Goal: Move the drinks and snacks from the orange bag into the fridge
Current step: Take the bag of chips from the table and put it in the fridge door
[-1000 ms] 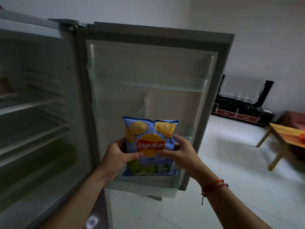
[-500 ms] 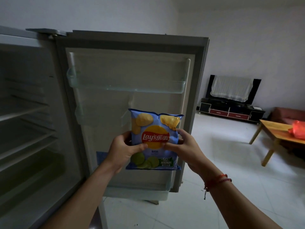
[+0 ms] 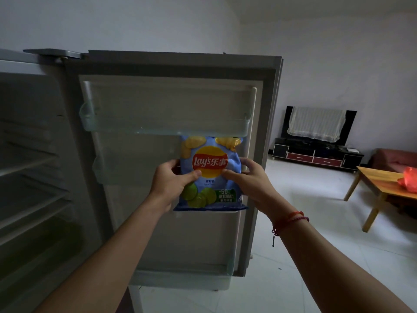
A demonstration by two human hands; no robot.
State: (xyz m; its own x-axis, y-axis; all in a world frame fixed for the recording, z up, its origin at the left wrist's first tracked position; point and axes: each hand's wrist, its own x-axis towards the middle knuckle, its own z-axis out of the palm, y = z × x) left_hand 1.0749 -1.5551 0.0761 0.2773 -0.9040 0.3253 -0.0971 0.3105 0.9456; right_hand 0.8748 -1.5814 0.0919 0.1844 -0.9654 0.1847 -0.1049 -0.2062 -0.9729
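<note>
A blue Lay's chip bag (image 3: 211, 177) with lime slices printed on it is held upright against the inside of the open fridge door (image 3: 171, 71). My left hand (image 3: 173, 181) grips its left edge with the thumb across the front. My right hand (image 3: 246, 179) grips its right edge the same way. The bag's top tucks behind the upper clear door shelf (image 3: 158, 127), and its bottom sits at the rim of the lower door bin (image 3: 203, 274). The orange bag (image 3: 409, 179) lies on a wooden table far right.
The fridge interior (image 3: 33, 177) with several bare shelves opens at the left. A low wooden table (image 3: 381, 190) stands at the right on a white tiled floor. A dark TV cabinet (image 3: 316, 154) with a cloth-covered screen lines the back wall.
Both hands have lifted the chip bag higher along the door, so its top now goes behind the upper shelf. The view has turned right, bringing the orange bag into sight.
</note>
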